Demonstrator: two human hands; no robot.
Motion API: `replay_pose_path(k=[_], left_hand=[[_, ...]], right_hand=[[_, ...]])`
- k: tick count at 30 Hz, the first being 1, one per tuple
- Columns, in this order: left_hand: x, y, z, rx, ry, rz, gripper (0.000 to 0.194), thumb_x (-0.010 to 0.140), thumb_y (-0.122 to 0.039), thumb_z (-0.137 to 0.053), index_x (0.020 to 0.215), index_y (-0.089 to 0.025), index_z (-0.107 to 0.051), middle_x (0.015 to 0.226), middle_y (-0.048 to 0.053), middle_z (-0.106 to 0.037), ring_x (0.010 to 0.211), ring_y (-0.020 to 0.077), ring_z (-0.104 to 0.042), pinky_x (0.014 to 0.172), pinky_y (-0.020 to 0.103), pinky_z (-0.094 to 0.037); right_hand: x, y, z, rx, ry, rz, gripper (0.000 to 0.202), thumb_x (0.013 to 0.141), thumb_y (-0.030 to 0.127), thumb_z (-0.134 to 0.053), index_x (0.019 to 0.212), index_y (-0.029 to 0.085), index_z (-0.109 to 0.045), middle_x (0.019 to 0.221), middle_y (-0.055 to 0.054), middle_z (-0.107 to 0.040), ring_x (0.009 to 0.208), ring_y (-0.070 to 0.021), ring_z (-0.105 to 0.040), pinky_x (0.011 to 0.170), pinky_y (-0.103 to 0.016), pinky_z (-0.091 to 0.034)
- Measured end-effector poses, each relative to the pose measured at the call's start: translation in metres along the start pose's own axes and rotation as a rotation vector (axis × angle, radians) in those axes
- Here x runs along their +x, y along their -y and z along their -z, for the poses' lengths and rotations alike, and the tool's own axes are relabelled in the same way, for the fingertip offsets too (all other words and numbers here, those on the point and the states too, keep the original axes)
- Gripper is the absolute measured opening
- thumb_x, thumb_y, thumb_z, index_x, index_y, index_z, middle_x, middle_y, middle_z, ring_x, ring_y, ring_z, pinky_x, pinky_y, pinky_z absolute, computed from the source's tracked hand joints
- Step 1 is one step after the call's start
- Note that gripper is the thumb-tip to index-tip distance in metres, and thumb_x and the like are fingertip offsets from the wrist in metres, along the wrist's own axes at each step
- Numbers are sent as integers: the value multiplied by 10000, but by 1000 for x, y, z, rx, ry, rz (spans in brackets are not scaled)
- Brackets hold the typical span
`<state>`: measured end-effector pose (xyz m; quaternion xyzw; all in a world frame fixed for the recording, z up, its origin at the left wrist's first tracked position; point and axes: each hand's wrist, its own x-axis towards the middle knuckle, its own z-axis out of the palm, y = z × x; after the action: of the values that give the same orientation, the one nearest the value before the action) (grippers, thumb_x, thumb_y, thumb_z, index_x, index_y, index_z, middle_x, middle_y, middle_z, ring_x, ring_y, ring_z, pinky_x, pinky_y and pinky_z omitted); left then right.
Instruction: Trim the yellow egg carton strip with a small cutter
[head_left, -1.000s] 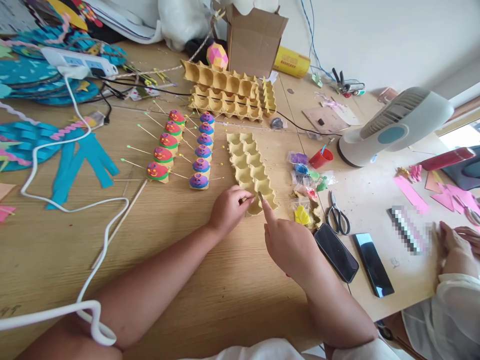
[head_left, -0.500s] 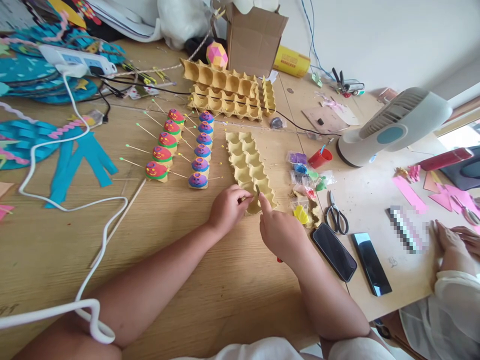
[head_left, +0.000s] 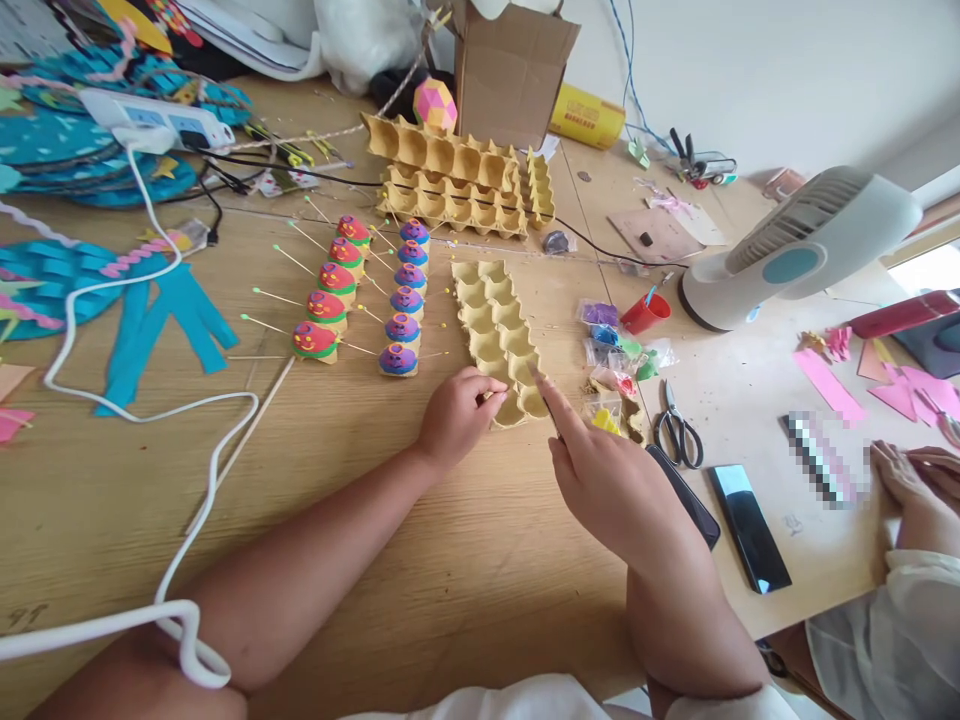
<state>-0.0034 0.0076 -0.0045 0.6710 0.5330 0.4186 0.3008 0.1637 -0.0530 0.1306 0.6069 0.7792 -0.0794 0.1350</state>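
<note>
A yellow pulp egg carton [head_left: 491,318] lies hollow side up in front of me. My left hand [head_left: 459,415] pinches its near left edge between thumb and fingers. My right hand [head_left: 607,470] is closed around a slim knife-like tool [head_left: 553,412], index finger stretched along it; the tip points at the carton's right side and the handle is hidden in my palm. Left of the carton stand two rows of painted egg-carton caterpillars: a red-and-green caterpillar [head_left: 327,308] with stick feelers and a blue-and-purple caterpillar [head_left: 406,300].
More egg cartons [head_left: 450,190] are stacked behind. Scissors [head_left: 678,430], a phone [head_left: 746,525], clay bags [head_left: 600,313], a red cup [head_left: 646,312] and a white fan [head_left: 787,255] stand to the right. A white cable [head_left: 217,460] crosses the left. Another person's hands [head_left: 911,485] rest at far right.
My right hand has moved right and slightly back with the tool, from over the carton's near cups to its right edge. My left hand keeps its pinch on the carton.
</note>
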Motion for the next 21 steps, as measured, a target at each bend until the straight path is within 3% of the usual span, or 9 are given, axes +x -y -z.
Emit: replay_pose_path(k=[6, 21], left_hand=[[0, 2, -1, -14, -9, -22, 107, 851, -190, -658, 903, -185, -751, 859, 33, -686, 733, 138, -612, 666, 262, -469], [0, 6, -3, -14, -21, -38, 119, 862, -215, -663, 927, -192, -760, 863, 32, -688, 732, 138, -620, 672, 263, -475]], right_hand=[[-14, 1, 0, -112, 71, 63, 634, 998, 244, -306, 1603, 197, -123, 715, -5, -685, 562, -135, -574, 497, -284, -211], [-4, 8, -7, -151, 134, 34, 614, 986, 240, -321, 1587, 167, -219, 784, -34, -712, 647, -165, -634, 509, -294, -248]])
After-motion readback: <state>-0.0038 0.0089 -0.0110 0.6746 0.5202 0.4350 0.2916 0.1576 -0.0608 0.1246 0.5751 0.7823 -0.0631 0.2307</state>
